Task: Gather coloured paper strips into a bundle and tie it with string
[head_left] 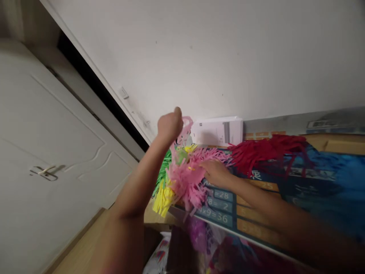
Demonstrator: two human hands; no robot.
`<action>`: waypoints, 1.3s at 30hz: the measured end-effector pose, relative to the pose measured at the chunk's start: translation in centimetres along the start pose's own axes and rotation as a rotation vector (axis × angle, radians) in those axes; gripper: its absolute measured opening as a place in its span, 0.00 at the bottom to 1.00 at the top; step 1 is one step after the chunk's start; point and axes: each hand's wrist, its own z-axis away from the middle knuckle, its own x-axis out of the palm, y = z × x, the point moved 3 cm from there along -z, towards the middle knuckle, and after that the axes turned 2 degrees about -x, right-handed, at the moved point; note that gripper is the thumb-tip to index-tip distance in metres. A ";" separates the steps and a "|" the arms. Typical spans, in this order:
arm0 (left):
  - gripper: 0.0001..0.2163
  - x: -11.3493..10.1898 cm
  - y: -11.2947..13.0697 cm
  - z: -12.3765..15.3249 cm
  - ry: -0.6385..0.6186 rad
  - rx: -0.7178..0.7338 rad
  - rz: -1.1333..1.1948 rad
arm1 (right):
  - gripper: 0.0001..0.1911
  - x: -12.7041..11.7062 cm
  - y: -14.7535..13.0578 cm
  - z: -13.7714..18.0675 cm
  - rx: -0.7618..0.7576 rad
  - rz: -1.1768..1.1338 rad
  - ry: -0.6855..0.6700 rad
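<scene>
My left hand (170,125) is raised in front of the wall, its fingers closed on a thin, see-through pink plastic strip (186,123) that hangs down toward the fringed bundles. Lower and to the right, my right hand (216,174) grips the edge of a pink fringed pom-pom (188,180), with its fingertips partly hidden in the pink strands. Green fringe (163,171) and a yellow fringed pom-pom (163,198) lie against its left side. A dark red fringed pom-pom (268,152) rests to the right of my right hand.
Beneath the pom-poms is a table top (222,219) printed with sums. White boxes (218,131) stand against the wall. Blue fringe (348,182) lies at the right. Below the table edge are a purple bundle (197,232) and other items. A white door (57,152) is at left.
</scene>
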 end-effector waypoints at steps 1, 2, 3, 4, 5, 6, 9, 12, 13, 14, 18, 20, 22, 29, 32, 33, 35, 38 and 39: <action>0.15 -0.1 1.6 1.0 0.004 0.096 -0.006 | 0.24 -1.4 -0.5 0.2 0.038 -0.013 0.070; 0.14 -0.3 3.3 2.2 0.022 0.205 -0.009 | 0.26 -2.7 -1.1 0.3 0.079 -0.037 0.149; 0.12 -0.4 5.0 3.6 0.045 0.313 -0.005 | 0.26 -3.8 -1.6 0.5 0.122 -0.063 0.230; 0.11 -0.5 6.5 5.0 0.071 0.410 0.010 | 0.26 -4.6 -2.0 0.7 0.167 -0.086 0.302; 0.10 -0.6 7.8 6.5 0.099 0.482 0.035 | 0.25 -5.2 -2.2 0.9 0.216 -0.100 0.357; 0.09 -0.6 8.9 7.9 0.132 0.522 0.073 | 0.22 -5.6 -2.2 1.1 0.266 -0.102 0.393; 0.09 -0.3 10.9 11.6 0.262 0.517 0.250 | 0.16 -6.1 -1.2 2.7 0.386 -0.028 0.375; 0.08 1.9 12.5 15.0 0.414 0.512 0.496 | 0.12 -6.6 0.8 6.8 0.488 0.077 0.336; 0.08 3.2 13.1 16.1 0.441 0.515 0.564 | 0.12 -6.8 1.4 8.8 0.516 0.110 0.324; 0.09 4.6 13.9 17.2 0.441 0.505 0.611 | 0.12 -6.9 2.1 11.1 0.544 0.147 0.310; 0.14 10.3 17.5 21.9 0.150 0.501 0.656 | 0.19 -6.8 3.7 22.8 0.590 0.344 0.200; 0.14 11.9 19.2 24.2 -0.045 0.560 0.657 | 0.16 -6.9 3.5 28.3 0.509 0.368 0.136; 0.13 12.5 20.3 25.8 -0.160 0.606 0.654 | 0.13 -7.9 2.5 32.2 0.542 0.476 0.222; 0.10 10.9 21.2 26.4 -0.234 0.654 0.620 | 0.15 -4.3 -0.7 26.7 0.378 0.399 0.164; 0.08 10.9 20.4 25.9 -0.247 0.697 0.664 | 0.16 -2.4 2.3 24.2 0.371 0.206 0.054; 0.08 11.1 19.9 25.6 -0.267 0.701 0.705 | 0.15 -2.2 3.5 24.1 0.383 0.150 0.033; 0.07 11.9 18.8 24.9 -0.333 0.674 0.820 | 0.14 -2.5 5.4 24.5 0.435 0.056 0.007; 0.07 13.3 17.4 23.2 -0.474 0.507 0.968 | 0.16 -3.7 7.3 24.1 0.549 -0.017 -0.036; 0.06 13.8 17.1 22.6 -0.521 0.437 0.982 | 0.17 -4.0 7.7 23.6 0.590 -0.009 -0.054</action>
